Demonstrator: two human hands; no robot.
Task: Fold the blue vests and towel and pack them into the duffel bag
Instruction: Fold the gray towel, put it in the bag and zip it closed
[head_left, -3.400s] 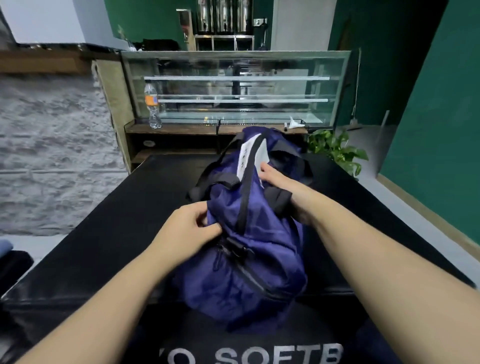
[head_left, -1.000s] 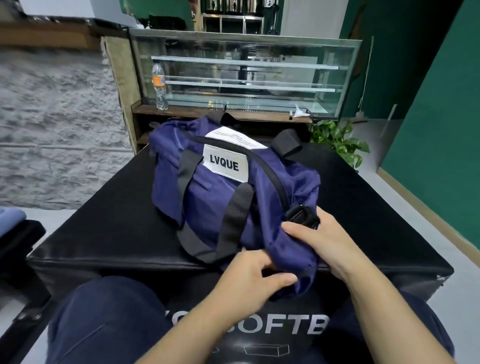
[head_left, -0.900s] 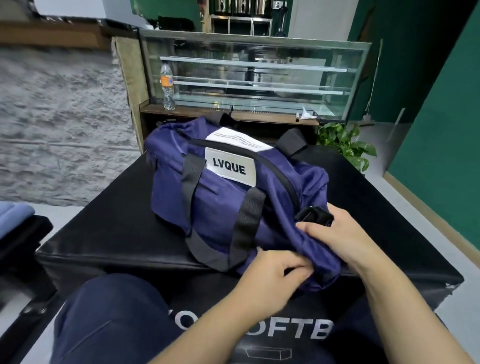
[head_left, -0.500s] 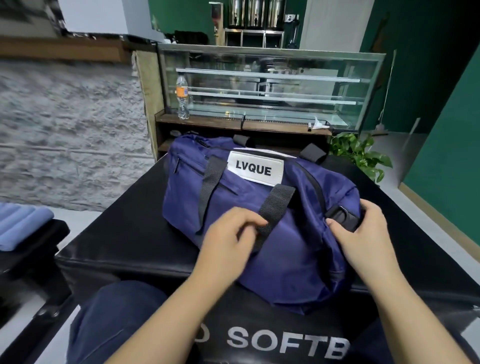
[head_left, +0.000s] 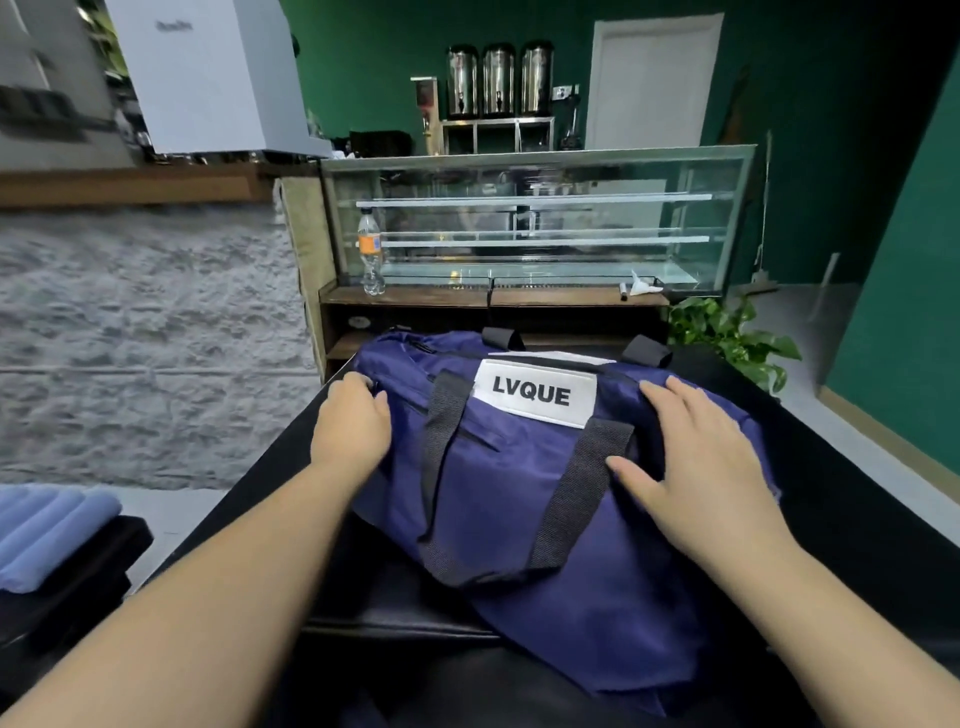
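A navy duffel bag (head_left: 498, 499) with black straps and a white "LVQUE" label lies sideways on a black padded table (head_left: 852, 530), zipped, its contents hidden. My left hand (head_left: 350, 428) rests against the bag's left end with fingers bent over the fabric. My right hand (head_left: 696, 467) lies flat on the bag's right side, fingers straight and spread, thumb touching a black strap. A light blue folded cloth (head_left: 49, 535) sits at the far left on a dark surface.
A wooden shelf with a glass display case (head_left: 535, 223) stands behind the table, a water bottle (head_left: 370, 257) on it. A green plant (head_left: 732, 338) is at the right rear. A stone wall is to the left.
The bag has been turned from lengthwise to sideways with its label facing me. My left hand moved from the strap to the bag's left end; my right hand left the end buckle and flattened on top.
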